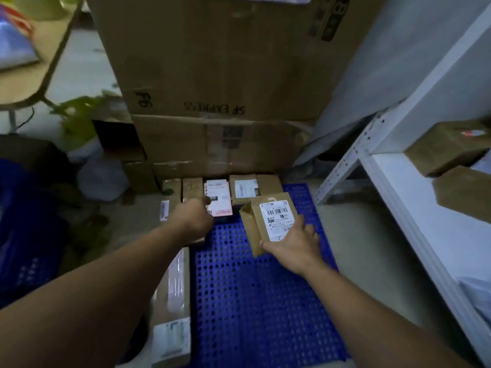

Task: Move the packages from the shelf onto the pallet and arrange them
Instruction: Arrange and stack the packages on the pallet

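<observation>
Your right hand (292,243) grips a small labelled box (268,219) over the blue pallet (252,301). Your left hand (195,217) curls against the pink-labelled package (219,200) just ahead of it; whether it grasps is unclear

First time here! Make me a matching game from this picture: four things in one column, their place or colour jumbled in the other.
1 pallet
2 barcode-labelled package
3 left hand
4 shelf

A white, on the right
B blue, full of holes
C held by the right hand
D at the row of packages at the pallet's far end

Pairs: 1-B, 2-C, 3-D, 4-A
</observation>
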